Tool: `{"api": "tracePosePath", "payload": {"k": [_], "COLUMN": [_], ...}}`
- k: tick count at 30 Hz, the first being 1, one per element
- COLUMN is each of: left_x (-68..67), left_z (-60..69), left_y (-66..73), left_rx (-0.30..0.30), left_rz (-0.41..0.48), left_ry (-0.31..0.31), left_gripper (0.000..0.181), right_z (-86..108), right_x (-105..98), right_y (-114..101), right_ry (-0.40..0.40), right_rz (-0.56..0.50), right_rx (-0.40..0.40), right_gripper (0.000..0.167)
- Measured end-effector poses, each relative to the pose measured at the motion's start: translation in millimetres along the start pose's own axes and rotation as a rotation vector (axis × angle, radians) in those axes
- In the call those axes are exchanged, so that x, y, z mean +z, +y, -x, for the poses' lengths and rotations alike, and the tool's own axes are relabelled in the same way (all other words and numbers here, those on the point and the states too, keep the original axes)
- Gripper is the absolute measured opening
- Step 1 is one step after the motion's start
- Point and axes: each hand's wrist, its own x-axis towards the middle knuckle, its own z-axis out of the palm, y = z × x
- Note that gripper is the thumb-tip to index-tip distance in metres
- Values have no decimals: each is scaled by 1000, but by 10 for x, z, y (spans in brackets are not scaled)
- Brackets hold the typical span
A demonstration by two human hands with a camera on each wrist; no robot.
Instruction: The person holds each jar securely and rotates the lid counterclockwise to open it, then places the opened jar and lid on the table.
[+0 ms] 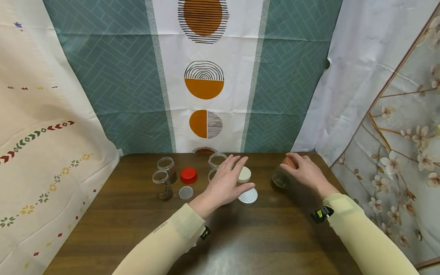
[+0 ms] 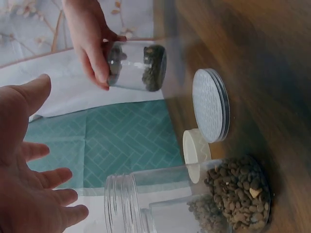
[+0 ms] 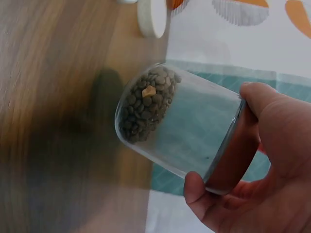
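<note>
My right hand (image 1: 307, 173) grips a clear jar (image 3: 194, 116) by its orange-brown lid (image 3: 235, 150). Small brown pellets and one pale piece lie in the jar's bottom. It leans to one side, and its base looks just off the table. My left hand (image 1: 225, 183) hovers with spread fingers, holding nothing. Beneath and beside it, an uncapped clear jar (image 2: 238, 191) holds brown pellets, with another jar behind; the hand partly hides both in the head view. A white-and-silver patterned lid (image 1: 248, 195) and a cream lid (image 1: 244, 174) lie between my hands.
Two more open clear jars with brown contents, a nearer one (image 1: 163, 187) and a farther one (image 1: 166, 168), stand at the left. Beside them lie a red lid (image 1: 189, 175) and a translucent lid (image 1: 186, 192). Patterned cloths hang around the wooden table (image 1: 233, 244).
</note>
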Motion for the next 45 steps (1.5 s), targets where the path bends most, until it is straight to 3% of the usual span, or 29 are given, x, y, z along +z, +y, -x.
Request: {"api": "tracePosePath", "payload": {"k": [16, 26, 39, 45], "left_x": [7, -1, 50, 73], "left_z": [-25, -5, 31, 36], "left_y": [1, 20, 20, 24], "left_rx": [-64, -112, -118, -128], "left_rz": [239, 399, 441, 453], "left_ry": [-11, -37, -75, -68], "left_gripper": [92, 92, 104, 109], "right_z": [36, 83, 203, 242], "right_x": [4, -10, 5, 9], "right_y": [-416, -591, -804, -893], "right_ry": [7, -37, -41, -56], "right_rz": [-141, -251, -375, -489], "right_rx": [-81, -132, -144, -104], "right_gripper": [77, 74, 68, 63]}}
